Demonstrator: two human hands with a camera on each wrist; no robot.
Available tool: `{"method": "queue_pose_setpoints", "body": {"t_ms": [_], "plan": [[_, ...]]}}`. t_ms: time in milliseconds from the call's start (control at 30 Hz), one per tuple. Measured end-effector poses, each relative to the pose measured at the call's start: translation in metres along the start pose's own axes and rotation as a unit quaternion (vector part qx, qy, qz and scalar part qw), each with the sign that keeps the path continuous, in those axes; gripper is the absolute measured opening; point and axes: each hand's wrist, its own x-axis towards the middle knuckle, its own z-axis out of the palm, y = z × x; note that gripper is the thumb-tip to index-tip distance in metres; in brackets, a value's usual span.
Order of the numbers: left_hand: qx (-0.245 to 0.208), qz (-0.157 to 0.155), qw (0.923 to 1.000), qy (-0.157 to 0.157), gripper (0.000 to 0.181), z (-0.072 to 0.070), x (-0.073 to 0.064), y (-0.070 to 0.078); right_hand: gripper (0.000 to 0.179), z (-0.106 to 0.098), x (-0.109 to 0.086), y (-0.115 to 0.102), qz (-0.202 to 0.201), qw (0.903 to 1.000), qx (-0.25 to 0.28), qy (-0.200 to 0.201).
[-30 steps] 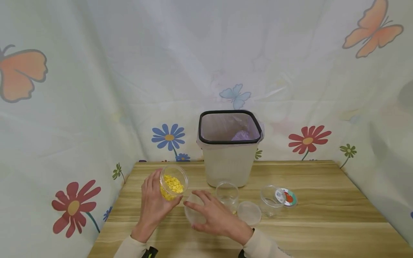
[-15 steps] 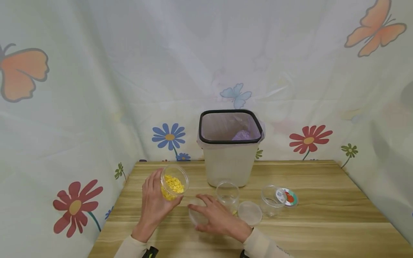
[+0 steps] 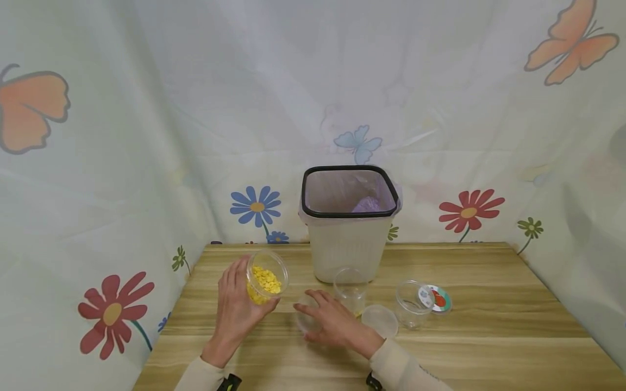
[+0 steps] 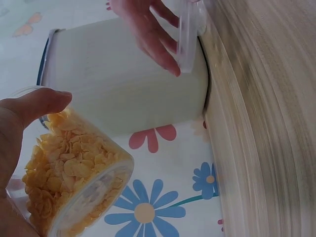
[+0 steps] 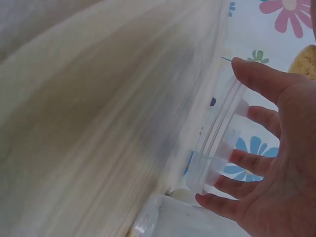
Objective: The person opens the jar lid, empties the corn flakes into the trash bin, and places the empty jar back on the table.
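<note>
My left hand grips a clear plastic jar of yellow corn flakes. The jar is tilted and lidless, its mouth facing up and toward me in the head view. Just to its right, my right hand holds a translucent round lid low over the tabletop, thumb and fingertips spread around its rim. Beside that hand's fingers stands a second clear jar with a few yellow bits near its base. Another translucent lid lies flat near the right wrist, and part of it is hidden.
A pale waste bin with a black rim and purple liner stands at the back of the wooden table. To the right are a third clear jar and a round lid with a red and green label.
My right hand has moved right with the lid, away from the flake jar. The second clear jar has shifted slightly right. The left hand and its jar have barely moved.
</note>
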Motion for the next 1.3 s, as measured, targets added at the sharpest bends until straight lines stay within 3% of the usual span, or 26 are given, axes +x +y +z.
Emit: {"method": "queue_pose_setpoints", "body": {"t_ms": [300, 800, 1133, 1300], "plan": [[-0.001, 0.008, 0.9999, 0.007, 0.115, 0.003, -0.001, 0.001, 0.065, 0.009, 0.002, 0.009, 0.016, 0.9996, 0.005, -0.021], [-0.004, 0.011, 0.9999, 0.006, 0.115, 0.005, -0.002, 0.002, 0.065, 0.017, 0.004, 0.007, 0.059, 0.9955, 0.012, -0.072], [-0.002, 0.015, 0.9998, 0.012, 0.114, 0.003, -0.002, 0.003, 0.066, 0.013, 0.001, 0.004, 0.056, 0.9957, 0.027, -0.069], [-0.002, 0.017, 0.9998, 0.014, 0.115, 0.001, -0.001, 0.004, 0.067, 0.011, 0.001, 0.004, 0.035, 0.9982, 0.016, -0.046]]}}
